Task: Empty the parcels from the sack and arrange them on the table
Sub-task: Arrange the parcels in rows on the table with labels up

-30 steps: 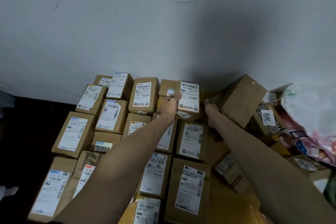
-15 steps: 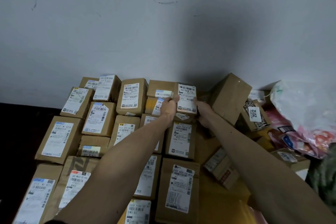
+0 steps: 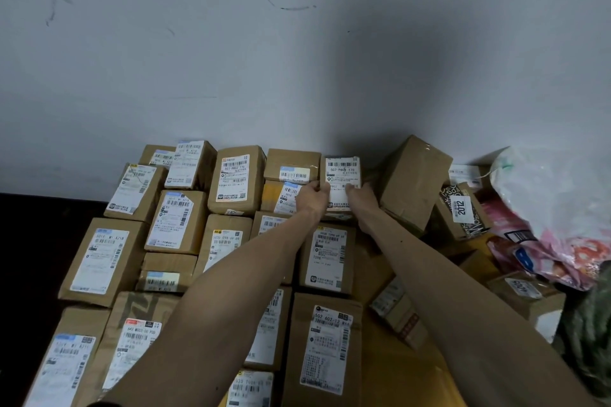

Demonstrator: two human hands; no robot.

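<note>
Parcel (image 3: 342, 172) — gripped between left hand (image 3: 312, 200), right hand (image 3: 361, 200).

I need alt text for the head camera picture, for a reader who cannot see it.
A left hand and right hand hold a small labelled parcel at the back of rows of brown cardboard parcels by a white wall. A tilted plain box and a white plastic bag lie to the right.
</note>
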